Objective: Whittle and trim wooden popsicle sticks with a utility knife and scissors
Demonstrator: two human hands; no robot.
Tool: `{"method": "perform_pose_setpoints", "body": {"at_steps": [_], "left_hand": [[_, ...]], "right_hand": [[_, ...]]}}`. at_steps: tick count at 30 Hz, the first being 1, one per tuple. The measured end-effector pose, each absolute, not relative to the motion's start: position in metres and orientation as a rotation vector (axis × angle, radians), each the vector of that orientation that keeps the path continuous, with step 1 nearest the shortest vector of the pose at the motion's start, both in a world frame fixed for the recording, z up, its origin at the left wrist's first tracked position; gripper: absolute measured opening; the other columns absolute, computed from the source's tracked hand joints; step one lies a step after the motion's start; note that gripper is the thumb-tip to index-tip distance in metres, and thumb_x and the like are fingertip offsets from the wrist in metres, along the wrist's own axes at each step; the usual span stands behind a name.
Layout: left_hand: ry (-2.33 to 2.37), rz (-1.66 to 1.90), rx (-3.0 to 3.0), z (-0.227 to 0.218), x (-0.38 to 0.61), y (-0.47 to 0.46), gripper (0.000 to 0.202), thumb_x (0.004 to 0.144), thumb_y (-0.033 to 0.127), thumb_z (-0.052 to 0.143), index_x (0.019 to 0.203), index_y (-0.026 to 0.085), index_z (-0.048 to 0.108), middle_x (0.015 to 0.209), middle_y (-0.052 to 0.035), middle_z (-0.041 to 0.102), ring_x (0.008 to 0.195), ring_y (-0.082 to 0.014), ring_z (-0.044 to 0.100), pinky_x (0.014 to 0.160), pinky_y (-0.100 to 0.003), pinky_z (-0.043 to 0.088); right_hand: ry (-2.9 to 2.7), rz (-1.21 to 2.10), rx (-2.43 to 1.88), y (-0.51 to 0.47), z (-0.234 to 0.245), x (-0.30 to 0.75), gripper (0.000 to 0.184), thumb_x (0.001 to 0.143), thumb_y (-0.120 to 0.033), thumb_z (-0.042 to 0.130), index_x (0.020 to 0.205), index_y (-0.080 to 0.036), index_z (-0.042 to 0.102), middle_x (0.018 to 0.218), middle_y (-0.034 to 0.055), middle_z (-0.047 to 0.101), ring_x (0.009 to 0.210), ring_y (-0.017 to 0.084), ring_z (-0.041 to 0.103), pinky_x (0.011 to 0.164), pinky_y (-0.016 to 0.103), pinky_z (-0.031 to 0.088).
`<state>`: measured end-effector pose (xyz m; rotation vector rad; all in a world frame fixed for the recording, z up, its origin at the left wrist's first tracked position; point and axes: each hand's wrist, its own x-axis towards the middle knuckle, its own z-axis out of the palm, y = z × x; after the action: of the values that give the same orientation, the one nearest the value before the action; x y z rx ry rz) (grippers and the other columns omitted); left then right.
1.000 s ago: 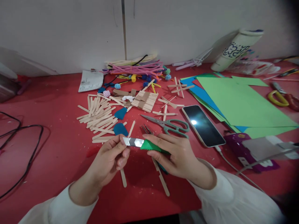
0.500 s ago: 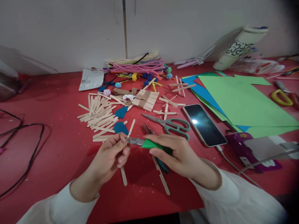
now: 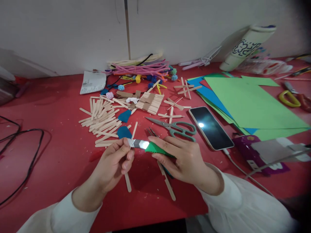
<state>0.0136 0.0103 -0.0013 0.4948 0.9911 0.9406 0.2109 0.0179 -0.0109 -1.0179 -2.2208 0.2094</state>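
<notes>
red table (image 3: 60, 106), craft sticks (image 3: 102, 119) strewn. right hand (image 3: 184, 158) closed round green knife (image 3: 155, 148) handle; left hand (image 3: 114, 165) pinches its blade, apparently steadying it.

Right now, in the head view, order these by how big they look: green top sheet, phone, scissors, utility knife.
1. green top sheet
2. phone
3. scissors: about as long as the phone, but slimmer
4. utility knife, partly hidden by the right hand

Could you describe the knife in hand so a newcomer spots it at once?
On the red table, look between the hands. The right hand grips the knife by its green handle, the left hand pinches its shiny blade; the scissors beyond have loop handles.
</notes>
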Motion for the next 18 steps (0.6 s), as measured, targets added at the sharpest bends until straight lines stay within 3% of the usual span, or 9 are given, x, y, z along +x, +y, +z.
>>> {"method": "perform_pose_setpoints", "body": {"at_steps": [2,6,9,14,18], "left_hand": [[0.982,0.940,0.501,-0.0018,0.0135,0.0105,0.040,0.061,0.033,0.080,0.064,0.017,0.043,0.046,0.0091,0.049,0.033,0.0008,0.030,0.030,-0.009,0.025],[0.951,0.936,0.501,-0.0049,0.0116,0.0097,0.041,0.063,0.038,0.079,0.065,0.016,0.044,0.048,0.0088,0.049,0.033,0.0010,0.032,0.031,-0.009,0.026],[0.932,0.937,0.502,-0.0063,0.0098,0.0090,0.039,0.065,0.037,0.078,0.067,0.016,0.045,0.049,0.0087,0.050,0.033,0.0009,0.033,0.031,-0.008,0.027],[0.941,0.927,0.491,-0.0054,0.0099,0.0107,0.040,0.064,0.036,0.079,0.063,0.016,0.045,0.048,0.0082,0.051,0.033,0.0010,0.033,0.030,-0.008,0.028],[0.951,0.925,0.472,-0.0036,0.0120,0.0113,0.042,0.060,0.035,0.081,0.061,0.016,0.044,0.046,0.0088,0.050,0.031,0.0010,0.031,0.029,-0.008,0.028]], "right_hand": [[-2.192,0.343,-1.045,0.0186,-0.0106,0.2119,0.034,0.091,-0.035,0.050,0.114,-0.014,0.064,0.071,0.0037,0.066,0.053,0.011,0.056,0.049,0.021,0.042],[-2.047,0.988,-1.100,0.0242,-0.0094,0.2155,0.035,0.088,-0.039,0.054,0.113,-0.016,0.064,0.089,0.0051,0.072,0.071,0.013,0.066,0.062,0.020,0.051],[-1.991,1.178,-1.111,0.0269,-0.0087,0.2165,0.035,0.086,-0.040,0.056,0.111,-0.018,0.066,0.089,0.0036,0.073,0.074,0.014,0.068,0.063,0.020,0.052],[-2.077,0.894,-1.104,0.0221,-0.0086,0.2153,0.034,0.088,-0.036,0.054,0.114,-0.017,0.064,0.094,0.0068,0.071,0.073,0.014,0.066,0.065,0.022,0.052],[-2.180,0.584,-1.049,0.0195,-0.0100,0.2147,0.035,0.091,-0.035,0.049,0.115,-0.013,0.062,0.075,0.0042,0.066,0.056,0.010,0.059,0.055,0.021,0.048]]}}
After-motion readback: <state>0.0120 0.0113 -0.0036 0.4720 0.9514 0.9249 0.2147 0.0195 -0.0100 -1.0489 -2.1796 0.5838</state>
